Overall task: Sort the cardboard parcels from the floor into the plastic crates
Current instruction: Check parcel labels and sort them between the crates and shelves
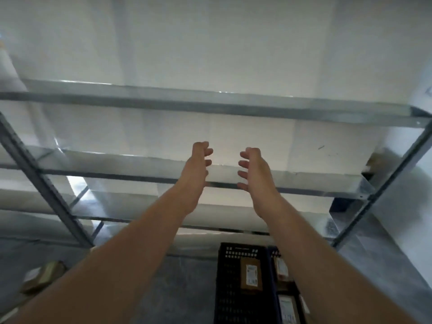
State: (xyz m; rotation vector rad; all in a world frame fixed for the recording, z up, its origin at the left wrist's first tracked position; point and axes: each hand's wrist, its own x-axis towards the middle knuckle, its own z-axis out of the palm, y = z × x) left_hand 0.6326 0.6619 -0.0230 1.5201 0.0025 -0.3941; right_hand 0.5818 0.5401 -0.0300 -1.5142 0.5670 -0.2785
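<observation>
Where our arms reach: both stretch straight ahead, bare forearms side by side, toward the metal rack (210, 106).
Left hand (197, 169): raised in front of the rack's middle shelf, palm turned inward to face the other hand; the fingers are loosely curled and apart, gripping nothing.
Right hand (254, 174): level with the left and near it, with a gap between them; palm turned inward, fingers spread and slightly bent, and we hold nothing in it.
Black crate (228, 277): on the floor (182, 288) beside our right forearm, at the foot of the rack.
Labelled parcel (251, 274): lying flat inside the black crate, near its right wall.
Blue crate (272, 260): touching the black crate's right side and partly hidden by our right arm; we see more parcels (288, 309) in it.
Loose parcel (44, 278): on the floor at far left, well apart from both crates, blurred.
Rack: steel shelves in tiers against a pale wall (210, 43).
</observation>
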